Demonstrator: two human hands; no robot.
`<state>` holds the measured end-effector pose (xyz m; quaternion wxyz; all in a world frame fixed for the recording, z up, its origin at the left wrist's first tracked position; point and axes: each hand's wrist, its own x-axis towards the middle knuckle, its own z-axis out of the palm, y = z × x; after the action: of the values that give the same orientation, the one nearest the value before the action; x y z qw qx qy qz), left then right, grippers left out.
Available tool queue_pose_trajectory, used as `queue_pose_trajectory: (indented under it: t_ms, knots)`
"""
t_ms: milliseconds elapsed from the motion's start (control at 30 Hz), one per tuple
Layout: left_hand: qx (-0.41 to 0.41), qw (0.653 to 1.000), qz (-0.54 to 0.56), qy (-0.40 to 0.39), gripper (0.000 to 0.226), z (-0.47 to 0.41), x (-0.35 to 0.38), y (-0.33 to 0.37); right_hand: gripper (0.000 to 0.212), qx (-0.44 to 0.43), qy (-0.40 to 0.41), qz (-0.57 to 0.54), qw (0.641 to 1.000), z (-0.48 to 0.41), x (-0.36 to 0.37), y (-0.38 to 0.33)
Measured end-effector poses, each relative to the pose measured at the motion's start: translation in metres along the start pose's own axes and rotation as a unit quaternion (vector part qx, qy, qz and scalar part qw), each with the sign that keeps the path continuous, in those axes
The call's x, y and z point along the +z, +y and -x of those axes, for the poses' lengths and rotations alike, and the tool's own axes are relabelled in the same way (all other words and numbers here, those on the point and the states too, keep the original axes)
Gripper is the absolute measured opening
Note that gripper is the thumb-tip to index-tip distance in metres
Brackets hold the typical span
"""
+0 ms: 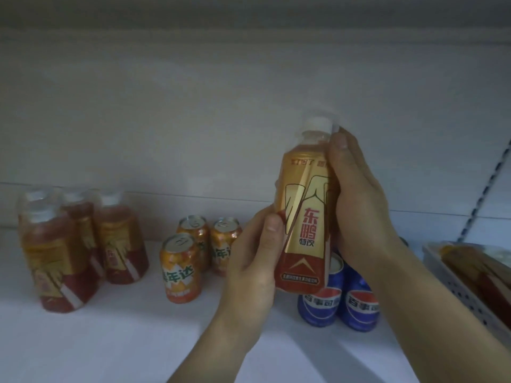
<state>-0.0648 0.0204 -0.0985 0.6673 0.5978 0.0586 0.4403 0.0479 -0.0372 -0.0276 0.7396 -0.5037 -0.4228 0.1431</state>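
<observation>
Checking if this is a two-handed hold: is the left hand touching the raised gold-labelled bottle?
Touching. In the head view the left hand grips the gold-labelled bottle low down, with its thumb pressed on the label's edge.

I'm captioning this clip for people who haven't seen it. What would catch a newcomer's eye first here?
The gold-and-red drink bottle stands out, held up mid-frame: the left hand grips its lower part, the right hand its upper side. On the white shelf stand three orange cans at centre, blue Pepsi cans below the bottle, and matching bottles at left.
</observation>
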Motion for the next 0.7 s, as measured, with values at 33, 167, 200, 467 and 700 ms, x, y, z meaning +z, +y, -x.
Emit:
queue_pose_trajectory:
  t_ms: [33,167,200,467,700]
  knots:
    - [-0.004,1.0,0.003,0.009,0.038,0.0,0.004,-0.002,0.048,0.009,0.005,-0.009,1.0,-0.001,-0.002,0.001]
    - [-0.013,1.0,0.0,0.019,0.039,0.0,0.009,-0.01,0.057,0.046,0.007,-0.023,0.999,-0.003,-0.004,0.007]
    - [-0.008,1.0,-0.003,0.017,0.039,0.001,0.009,-0.009,0.057,0.047,0.005,-0.023,0.999,-0.004,-0.004,0.008]
    - [0.022,0.999,0.017,0.03,0.036,0.0,0.011,-0.008,0.056,0.044,-0.019,-0.021,0.999,-0.007,-0.004,0.011]
    - [0.015,0.999,0.018,0.042,0.03,0.001,0.01,-0.011,0.048,0.061,-0.033,-0.036,0.997,-0.01,-0.01,0.018]
